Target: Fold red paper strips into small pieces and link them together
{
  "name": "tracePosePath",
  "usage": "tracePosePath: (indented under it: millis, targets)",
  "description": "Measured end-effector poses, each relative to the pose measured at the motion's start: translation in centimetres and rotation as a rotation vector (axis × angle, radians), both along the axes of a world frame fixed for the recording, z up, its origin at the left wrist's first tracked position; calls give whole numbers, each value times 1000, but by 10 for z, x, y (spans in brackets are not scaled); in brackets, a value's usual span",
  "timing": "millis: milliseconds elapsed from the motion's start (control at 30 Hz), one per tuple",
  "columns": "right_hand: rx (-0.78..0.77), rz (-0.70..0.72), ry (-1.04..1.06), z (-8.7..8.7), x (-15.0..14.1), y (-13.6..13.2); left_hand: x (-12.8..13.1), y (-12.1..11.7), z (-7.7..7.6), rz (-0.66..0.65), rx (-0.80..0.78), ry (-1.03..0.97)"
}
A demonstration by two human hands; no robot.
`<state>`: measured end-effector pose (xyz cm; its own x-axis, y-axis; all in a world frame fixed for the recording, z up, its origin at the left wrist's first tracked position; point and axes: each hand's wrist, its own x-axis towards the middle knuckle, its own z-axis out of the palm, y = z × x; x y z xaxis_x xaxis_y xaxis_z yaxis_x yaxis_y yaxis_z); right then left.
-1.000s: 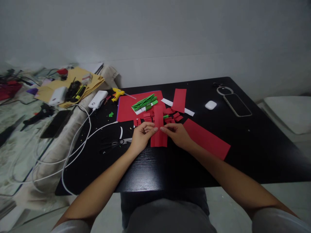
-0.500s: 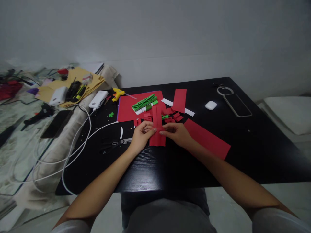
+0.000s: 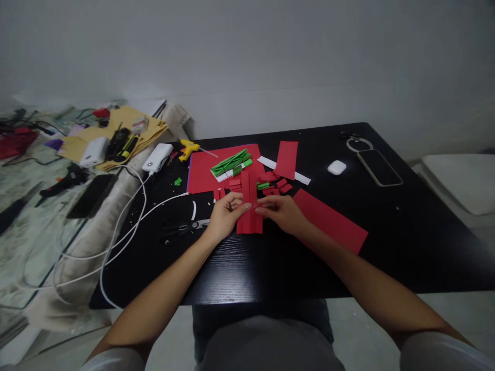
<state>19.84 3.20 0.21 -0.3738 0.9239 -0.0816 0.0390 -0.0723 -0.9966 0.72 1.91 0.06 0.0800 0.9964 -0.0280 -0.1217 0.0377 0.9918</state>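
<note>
A folded strip of red paper (image 3: 249,221), creased lengthwise, is held upright-on in front of me over the black table. My left hand (image 3: 227,215) pinches its left edge with thumb and fingers. On the opposite edge, my right hand (image 3: 282,212) grips it the same way. Just beyond lie small folded red paper pieces (image 3: 284,185) and a folded green paper bundle (image 3: 231,164), which rests on a red sheet (image 3: 199,172). Black-handled scissors (image 3: 181,226) lie left of my left hand. Under my right forearm is a larger red paper sheet (image 3: 332,221).
A yellow glue gun (image 3: 188,149), a white power bank (image 3: 158,157) and a looping white cable (image 3: 144,206) are at the left. A white earbud case (image 3: 336,167) and a phone (image 3: 379,168) lie at the right. Another red paper piece (image 3: 286,159) covers a white strip (image 3: 302,179).
The red paper strip has shifted very slightly and its top sits a little lower. Both hands keep their hold in nearly the same place.
</note>
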Motion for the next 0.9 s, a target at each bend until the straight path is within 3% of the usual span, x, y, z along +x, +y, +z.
tracePosePath:
  millis: [333, 567, 900]
  targets:
    - [-190, 146, 107, 3, 5, 5, -2, 0, 3, -42, -38, 2]
    - [-124, 122, 85, 2, 2, 2, -1, -3, 7, -192, -117, -17]
    - [-199, 137, 149, 4, 2, 3, -4, -4, 5, -211, -181, -62]
